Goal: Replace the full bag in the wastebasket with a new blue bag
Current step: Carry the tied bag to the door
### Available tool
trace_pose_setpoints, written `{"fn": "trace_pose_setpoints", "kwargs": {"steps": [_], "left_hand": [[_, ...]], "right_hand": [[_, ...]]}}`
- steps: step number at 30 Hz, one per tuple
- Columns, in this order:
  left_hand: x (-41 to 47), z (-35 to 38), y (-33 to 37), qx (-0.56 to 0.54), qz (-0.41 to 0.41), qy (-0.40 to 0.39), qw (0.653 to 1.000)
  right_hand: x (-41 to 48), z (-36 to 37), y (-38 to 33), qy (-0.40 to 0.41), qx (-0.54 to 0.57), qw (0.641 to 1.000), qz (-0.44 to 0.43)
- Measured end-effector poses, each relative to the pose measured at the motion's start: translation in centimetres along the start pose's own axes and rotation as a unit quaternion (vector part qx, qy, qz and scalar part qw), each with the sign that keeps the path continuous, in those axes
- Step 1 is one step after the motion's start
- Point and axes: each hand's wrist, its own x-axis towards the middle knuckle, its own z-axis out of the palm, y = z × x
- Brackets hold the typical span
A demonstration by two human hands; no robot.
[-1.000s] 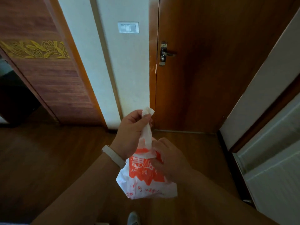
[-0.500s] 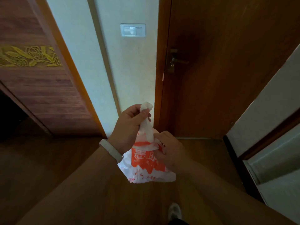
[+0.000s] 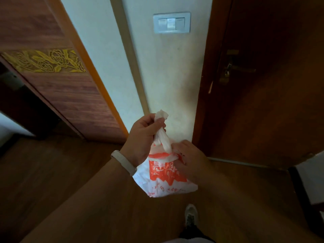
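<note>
A full white plastic bag (image 3: 164,178) with orange print hangs in the air in front of me, above the wooden floor. My left hand (image 3: 142,139), with a pale band on its wrist, grips the twisted white neck of the bag, whose tip sticks out above the fist. My right hand (image 3: 190,160) grips the bag just below the twist, on its right side, and covers part of the print. No wastebasket and no blue bag are in view.
A closed brown door (image 3: 271,102) with a lever handle (image 3: 235,69) stands at the right. A pale wall with a light switch (image 3: 171,22) is straight ahead. A wood panel with gold flower carving (image 3: 45,61) leans at the left. My shoe (image 3: 191,216) shows below.
I have stepped closer to the wall, and the view has swung left. Both hands keep their hold on the bag; the twist in its neck looks tighter.
</note>
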Motion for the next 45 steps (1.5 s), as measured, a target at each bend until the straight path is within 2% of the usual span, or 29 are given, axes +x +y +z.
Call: {"fn": "trace_pose_setpoints", "kwargs": {"steps": [6,11,21,28,33,37,45], "left_hand": [[7.4,1.3,0.4,0.003,-0.020,0.008,1.000],[12.1,2.3,-0.4,-0.022,-0.025,0.027,0.999],[21.2,1.6,-6.6,-0.005,-0.066,-0.068,0.995],[27.8,-1.4,-15.1,0.056,-0.100,-0.150,0.982],[30.5,-3.2,-22.4,0.082,-0.149,-0.170,0.971],[32.4,-4.3,-28.8,0.102,-0.155,-0.190,0.964],[35.3,-4.7,-43.4,0.076,-0.192,-0.211,0.955]], "right_hand": [[7.0,-2.6,5.1,-0.006,-0.022,0.999,-0.043],[10.8,-3.8,8.3,0.006,-0.041,0.999,-0.033],[14.5,-0.9,14.6,0.011,-0.047,0.999,0.015],[17.7,5.2,20.9,-0.068,-0.118,0.990,0.039],[18.7,11.2,24.8,-0.052,-0.138,0.987,0.069],[19.0,16.3,29.6,-0.030,-0.138,0.988,0.062],[17.4,26.3,40.9,-0.040,-0.147,0.983,0.098]]}}
